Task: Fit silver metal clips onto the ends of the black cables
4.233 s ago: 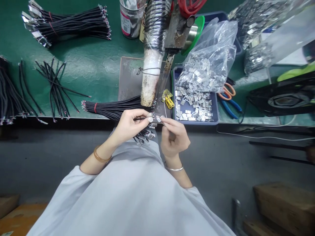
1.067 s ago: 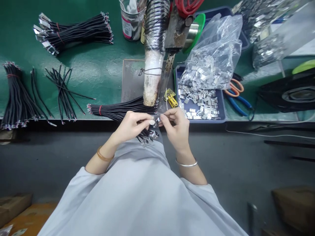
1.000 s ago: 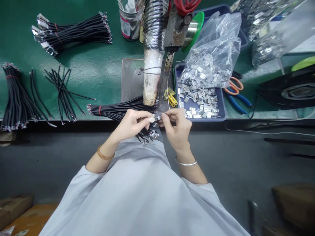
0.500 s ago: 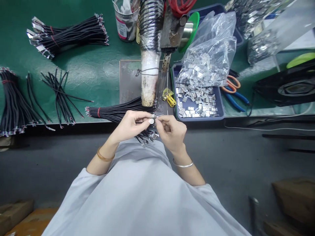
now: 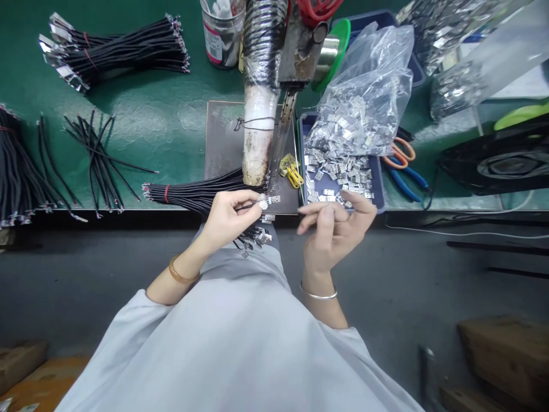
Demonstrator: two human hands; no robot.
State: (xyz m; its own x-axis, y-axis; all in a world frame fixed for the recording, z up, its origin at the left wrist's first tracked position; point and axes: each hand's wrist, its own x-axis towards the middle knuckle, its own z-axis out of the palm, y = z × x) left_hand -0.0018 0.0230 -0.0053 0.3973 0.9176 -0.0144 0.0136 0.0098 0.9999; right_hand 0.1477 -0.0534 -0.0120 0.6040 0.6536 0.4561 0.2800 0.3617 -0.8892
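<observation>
Between thumb and fingers, my left hand (image 5: 234, 220) pinches a black cable with a silver USB plug (image 5: 274, 199) at its end, pointing right. My right hand (image 5: 337, 229) is apart from it, fingers spread and holding nothing visible. It hovers at the front rim of a blue tray (image 5: 380, 189) of loose USB plugs (image 5: 328, 169). Behind my left hand lies a bundle of black cables (image 5: 189, 193) tied with a red band. Below the bench edge, several cables with USB plugs (image 5: 257, 236) rest by my lap.
A soldering tool (image 5: 283, 129) and a white duct (image 5: 259, 134) hang over a grey mat (image 5: 225, 140). A yellow cutter (image 5: 292, 171) lies by the tray, with pliers (image 5: 405, 180) to its right. More black cables (image 5: 100, 163) lie left. A small fan (image 5: 506, 157) stands right.
My right hand has let go at the plug, opened and moved right to the tray. My left hand keeps its pinch on the cable, and the silver plug now shows.
</observation>
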